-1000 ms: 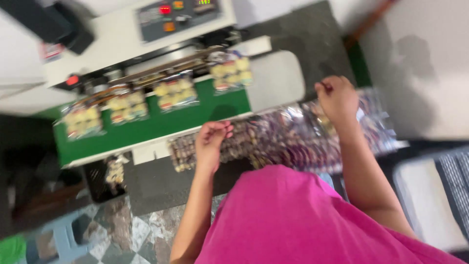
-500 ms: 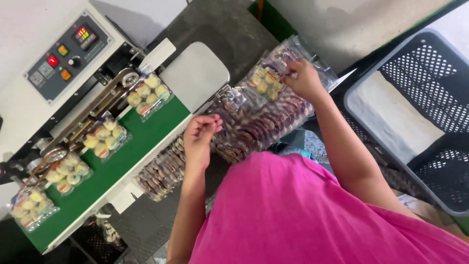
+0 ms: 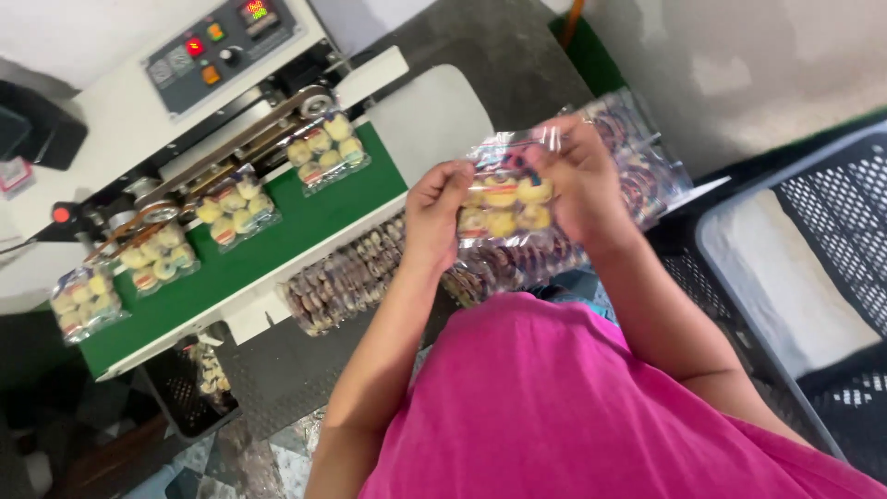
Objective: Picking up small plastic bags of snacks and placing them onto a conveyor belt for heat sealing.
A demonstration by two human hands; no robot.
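Clear bag of cookies (image 3: pixel 504 201) held up between both hands, above the pile of filled bags (image 3: pixel 370 273) beside the green conveyor belt (image 3: pixel 305 226). Left hand (image 3: pixel 436 214) pinches its left edge, right hand (image 3: pixel 577 180) closed on the right side and top. Looks light, film soft and slick, cookies fragile; best gripped by the edges, not the middle

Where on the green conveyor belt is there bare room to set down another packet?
Bare green belt lies between the right-end packet and the next packet. The leftward packets sit closer. Both hands hold a cookie packet.
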